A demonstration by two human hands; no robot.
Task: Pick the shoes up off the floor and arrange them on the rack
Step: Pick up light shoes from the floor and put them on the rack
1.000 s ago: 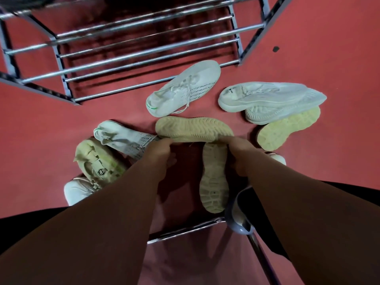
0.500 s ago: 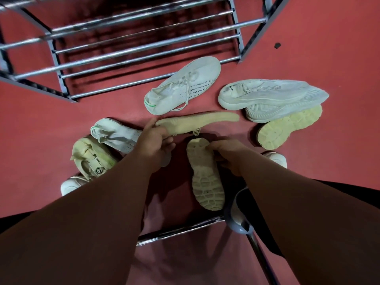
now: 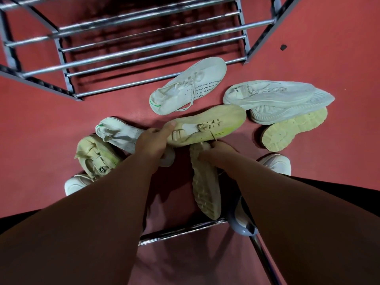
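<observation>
My left hand (image 3: pixel 153 141) grips the heel end of a yellowish sneaker (image 3: pixel 213 124), which lies sideways with its upper and laces facing me. Its mate (image 3: pixel 205 182) is sole-up just below, and my right hand (image 3: pixel 218 156) holds it at the near end. The metal rack (image 3: pixel 144 48) with bare rails stands at the top. More shoes lie around on the red floor: a white sneaker with green trim (image 3: pixel 191 87), a pale grey pair (image 3: pixel 273 97), a yellow sole (image 3: pixel 292 130).
At the left lie a white shoe (image 3: pixel 121 133), a beige strapped shoe (image 3: pixel 96 157) and a white toe (image 3: pixel 76 185). Another white shoe (image 3: pixel 277 163) peeks out beside my right arm. A chrome bar (image 3: pixel 183 231) crosses below my arms.
My left hand has rolled the yellowish sneaker from sole-up to upper-up and lifted it slightly. My right hand has kept its hold on the other one, which has shifted a little.
</observation>
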